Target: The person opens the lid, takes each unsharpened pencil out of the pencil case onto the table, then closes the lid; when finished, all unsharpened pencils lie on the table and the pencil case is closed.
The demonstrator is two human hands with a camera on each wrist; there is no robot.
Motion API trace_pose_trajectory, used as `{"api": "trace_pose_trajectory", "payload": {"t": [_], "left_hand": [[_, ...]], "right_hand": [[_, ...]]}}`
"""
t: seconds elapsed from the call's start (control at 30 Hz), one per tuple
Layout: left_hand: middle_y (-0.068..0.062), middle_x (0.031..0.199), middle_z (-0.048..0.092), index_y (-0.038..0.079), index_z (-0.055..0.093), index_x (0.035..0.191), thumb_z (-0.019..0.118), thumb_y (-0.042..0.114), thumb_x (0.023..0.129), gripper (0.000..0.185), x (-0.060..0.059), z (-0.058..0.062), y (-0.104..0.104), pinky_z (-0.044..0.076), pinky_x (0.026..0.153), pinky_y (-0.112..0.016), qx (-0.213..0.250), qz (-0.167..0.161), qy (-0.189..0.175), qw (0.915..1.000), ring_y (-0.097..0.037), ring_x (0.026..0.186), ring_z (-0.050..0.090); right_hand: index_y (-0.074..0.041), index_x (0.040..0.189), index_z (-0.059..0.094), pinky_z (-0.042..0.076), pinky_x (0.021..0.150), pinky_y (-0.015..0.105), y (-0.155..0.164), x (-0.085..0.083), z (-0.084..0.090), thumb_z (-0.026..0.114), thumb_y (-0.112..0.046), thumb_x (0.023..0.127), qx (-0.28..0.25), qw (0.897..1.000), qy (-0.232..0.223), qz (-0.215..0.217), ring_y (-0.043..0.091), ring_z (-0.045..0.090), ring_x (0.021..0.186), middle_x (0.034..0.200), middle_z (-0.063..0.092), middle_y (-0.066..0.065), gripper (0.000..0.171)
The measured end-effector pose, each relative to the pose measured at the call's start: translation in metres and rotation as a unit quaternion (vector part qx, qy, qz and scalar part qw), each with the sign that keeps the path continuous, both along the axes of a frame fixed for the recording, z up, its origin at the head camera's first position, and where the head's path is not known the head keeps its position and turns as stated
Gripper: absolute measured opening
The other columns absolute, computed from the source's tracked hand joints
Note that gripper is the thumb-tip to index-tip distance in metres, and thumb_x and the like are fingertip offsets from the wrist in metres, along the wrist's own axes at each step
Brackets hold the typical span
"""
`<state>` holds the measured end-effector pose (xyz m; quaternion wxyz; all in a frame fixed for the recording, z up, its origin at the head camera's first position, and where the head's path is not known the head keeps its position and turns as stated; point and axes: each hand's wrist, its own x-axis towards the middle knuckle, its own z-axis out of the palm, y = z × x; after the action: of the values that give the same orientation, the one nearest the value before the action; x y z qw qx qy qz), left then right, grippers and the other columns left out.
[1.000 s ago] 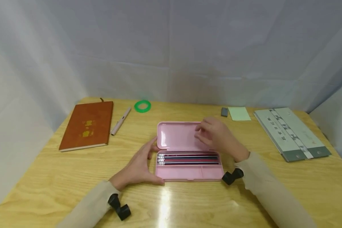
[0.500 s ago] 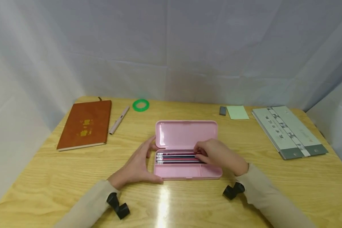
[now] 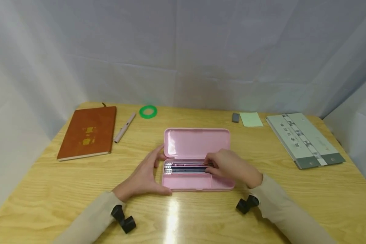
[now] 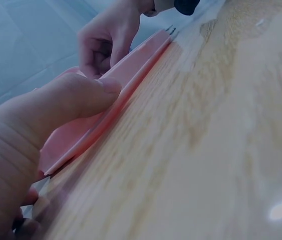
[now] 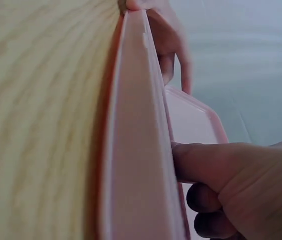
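While I've got the feed up, going view by view on what I'm seeing:

Head, case: pink case [image 3: 198, 176] lies open mid-table, lid [image 3: 197, 143] flat toward the back, tray toward me. Pencils [image 3: 186, 167] lie in a row in the tray's back slot, ferrule ends to the left.

Head, left hand: left hand [image 3: 143, 178] wraps the tray's left end, thumb on the near corner, fingers up by the hinge. Looks to me like a brace so the case doesn't slide. Fingers are relaxed and spread against it, not clamped.

Head, right hand: right hand [image 3: 231, 167] sits over the right half of the tray, fingertips curled down onto the pencils. Can't honestly tell if it's pinching one or just touching them.

Head, other stuff: brown notebook [image 3: 86, 133], pen [image 3: 124, 123] and green ring [image 3: 148, 112] at back left; grey eraser [image 3: 236, 117], sticky note [image 3: 251, 119] and a grey-green folder [image 3: 305, 139] at back right. All well apart from the case.

Left wrist: thumb [image 4: 75, 100] pressed flat on the case's near rim [image 4: 130, 75]; the other hand [image 4: 105, 42] shows farther along, fingers bent into the tray.

Right wrist: edge-on look along the tray wall [image 5: 135, 150]. Fingers [image 5: 206, 162] hook over into the tray, contents hidden, so grip is still unclear here.
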<state>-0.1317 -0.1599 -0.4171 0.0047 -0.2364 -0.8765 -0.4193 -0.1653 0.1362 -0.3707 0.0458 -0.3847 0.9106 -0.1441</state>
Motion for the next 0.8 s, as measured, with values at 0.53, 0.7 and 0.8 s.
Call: {"api": "trace_pose_trajectory", "payload": {"t": [0.53, 0.7, 0.8], "left_hand": [[-0.001, 0.119, 0.057, 0.014, 0.019, 0.153, 0.093, 0.046, 0.043, 0.136, 0.000, 0.001, 0.000, 0.041, 0.078, -0.027, -0.011, -0.004, 0.003, 0.9999, -0.014, 0.090, 0.043], [-0.001, 0.120, 0.056, 0.016, 0.017, 0.154, 0.093, 0.046, 0.043, 0.137, -0.001, 0.000, 0.000, 0.041, 0.078, -0.028, -0.012, -0.005, 0.003, 0.9999, -0.014, 0.090, 0.043], [-0.001, 0.120, 0.056, 0.018, 0.016, 0.154, 0.093, 0.045, 0.043, 0.137, 0.000, 0.001, 0.000, 0.040, 0.078, -0.028, -0.013, -0.003, 0.003, 0.9999, -0.014, 0.091, 0.042]], "right_hand": [[-0.007, 0.086, 0.065, 0.050, 0.058, 0.028, 0.007, 0.015, -0.012, 0.070, -0.011, 0.084, -0.028, 0.984, 0.174, -0.019, 0.009, 0.056, 0.058, 0.069, 0.065, -0.001, 0.006], [-0.009, 0.088, 0.065, 0.039, 0.050, 0.023, 0.050, 0.023, -0.013, 0.072, -0.008, 0.082, -0.083, 0.980, 0.172, -0.061, 0.000, 0.042, 0.054, 0.063, 0.056, -0.007, 0.010], [-0.010, 0.089, 0.066, 0.031, 0.049, 0.019, 0.087, 0.032, -0.015, 0.073, -0.006, 0.081, -0.096, 0.977, 0.162, -0.101, -0.003, 0.031, 0.053, 0.059, 0.045, -0.013, 0.012]]}}
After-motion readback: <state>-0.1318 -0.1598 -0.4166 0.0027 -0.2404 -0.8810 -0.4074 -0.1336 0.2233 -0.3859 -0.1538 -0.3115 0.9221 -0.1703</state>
